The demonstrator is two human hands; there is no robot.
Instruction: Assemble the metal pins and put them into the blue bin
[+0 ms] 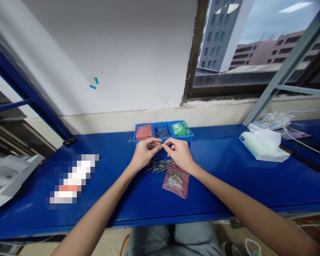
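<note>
My left hand (146, 153) and my right hand (178, 152) meet at the fingertips above the blue table, both pinched around something too small to make out. Just below them lies a loose pile of thin metal pins (160, 165). A pink plastic bag (176, 181) with clear pieces in or on it rests at the near right of the pile. Behind my hands stand three joined blue bins: the left one holds red bags (144, 132), the middle one more metal pins (162, 133), the right one green-tinted packets (180, 128).
On the blue table (213, 199), a tissue pack (265, 145) lies at the right, near a white device (266, 124) with cables. White boxes (10, 177) stand at the far left, beside a pixelated patch. A wall and a window (256, 42) rise behind.
</note>
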